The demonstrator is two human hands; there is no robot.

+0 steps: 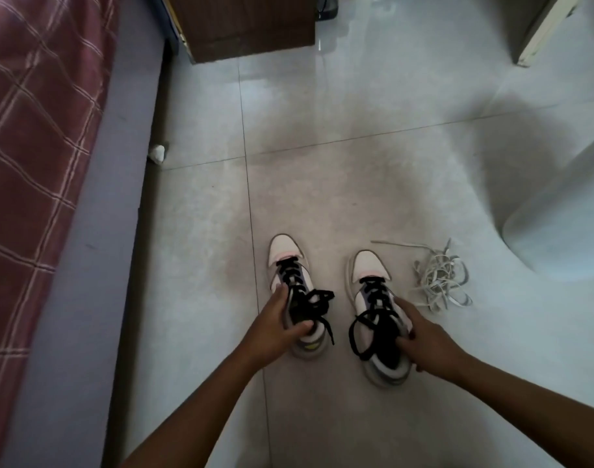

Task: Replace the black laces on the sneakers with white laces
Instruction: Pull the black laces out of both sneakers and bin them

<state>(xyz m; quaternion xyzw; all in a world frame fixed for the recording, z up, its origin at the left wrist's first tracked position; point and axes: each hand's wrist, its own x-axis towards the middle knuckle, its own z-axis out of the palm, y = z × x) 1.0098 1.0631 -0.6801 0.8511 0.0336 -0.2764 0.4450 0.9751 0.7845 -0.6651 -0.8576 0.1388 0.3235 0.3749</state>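
Fingers (282, 293) of the left hand (272, 329) curl along the outer side of the left sneaker (294, 285) while the thumb hooks over its collar, gripping it; the right hand (424, 336) clasps the right sneaker (376, 309) the same way, fingers on its outer flank, thumb inside the opening. Both shoes stand side by side, slightly apart, on the pale tiled floor (356, 163) directly in front of the person. They are white high-tops with grey and lilac panels, a pink trim behind the toe cap, and thick translucent soles. Black laces (373, 298) cross both tongues, tied in loose bows whose ends trail near the heels. Each sneaker's long axis runs away from the person, toes pointing forward and heels nearest. White laces (437, 278) lie in a tangled heap on the tiles just right of the right sneaker. A bed with a plaid cover (35, 130) lines the left side.
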